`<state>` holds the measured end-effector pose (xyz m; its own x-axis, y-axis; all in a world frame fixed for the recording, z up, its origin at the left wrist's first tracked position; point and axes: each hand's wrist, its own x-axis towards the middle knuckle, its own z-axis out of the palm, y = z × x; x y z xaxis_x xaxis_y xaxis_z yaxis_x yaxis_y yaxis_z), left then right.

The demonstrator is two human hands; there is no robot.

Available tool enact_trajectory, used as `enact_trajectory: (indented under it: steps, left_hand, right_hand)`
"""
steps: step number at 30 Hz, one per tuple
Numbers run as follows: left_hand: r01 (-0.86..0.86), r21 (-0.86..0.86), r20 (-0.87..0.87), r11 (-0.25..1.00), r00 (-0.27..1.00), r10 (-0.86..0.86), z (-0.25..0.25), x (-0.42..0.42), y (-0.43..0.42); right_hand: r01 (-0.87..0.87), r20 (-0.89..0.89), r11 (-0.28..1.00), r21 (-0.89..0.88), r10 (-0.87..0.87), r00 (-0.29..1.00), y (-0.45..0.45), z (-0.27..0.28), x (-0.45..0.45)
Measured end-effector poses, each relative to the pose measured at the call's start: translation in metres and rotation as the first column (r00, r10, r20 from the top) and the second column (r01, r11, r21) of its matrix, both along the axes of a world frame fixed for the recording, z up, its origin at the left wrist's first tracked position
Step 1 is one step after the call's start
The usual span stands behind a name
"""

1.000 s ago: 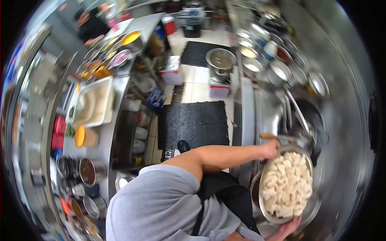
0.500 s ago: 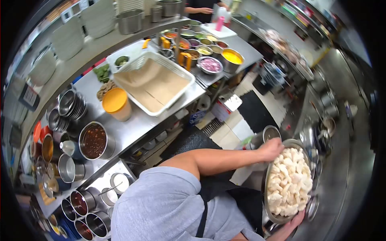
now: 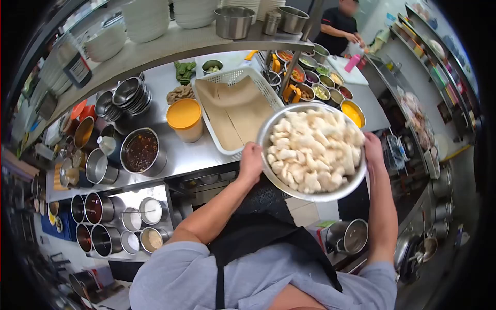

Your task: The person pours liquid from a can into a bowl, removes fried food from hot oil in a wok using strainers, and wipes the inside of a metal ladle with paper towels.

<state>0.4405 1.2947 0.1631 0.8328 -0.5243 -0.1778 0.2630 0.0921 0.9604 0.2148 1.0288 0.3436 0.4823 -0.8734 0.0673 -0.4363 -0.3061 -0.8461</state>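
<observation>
A wide metal bowl [image 3: 316,197] heaped with pale, whitish chunks [image 3: 312,150] is held up between my two hands. My left hand [image 3: 251,161] grips its left rim, fingers closed round the edge. On the opposite rim, my right hand [image 3: 373,147] is closed too, partly behind the bowl. The bowl hangs at the counter's front edge, just right of a white perforated basket [image 3: 226,144] lined with brown paper. Left of the basket stands a tub with an orange lid [image 3: 184,114].
A pot of dark red sauce [image 3: 142,151] stands on the steel counter. Small ingredient bowls and a pot of yellow liquid [image 3: 352,112] lie behind the bowl. Overhead runs a shelf [image 3: 196,44] with plates and pots. A person [image 3: 337,28] works at the far end.
The view has swung from the sink side to the counter. The bowl has moved with both hands from the right side to in front of me, beside the lined basket.
</observation>
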Motion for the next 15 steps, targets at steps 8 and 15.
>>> enact_trajectory:
  steps: [8, 15]
  left_hand:
    - [-0.307, -0.18, -0.645, 0.934, 0.754, 0.124, -0.036, 0.065, -0.024]
    - [-0.231, -0.169, -0.824, 0.958, 0.567, -0.009, -0.06, 0.076, -0.032]
  right_hand:
    - [-0.445, -0.557, 0.862, -0.242, 0.252, 0.792, -0.092, 0.02, 0.278]
    - [-0.779, -0.905, 0.564, -0.273, 0.124, 0.408, -0.112, -0.013, 0.38]
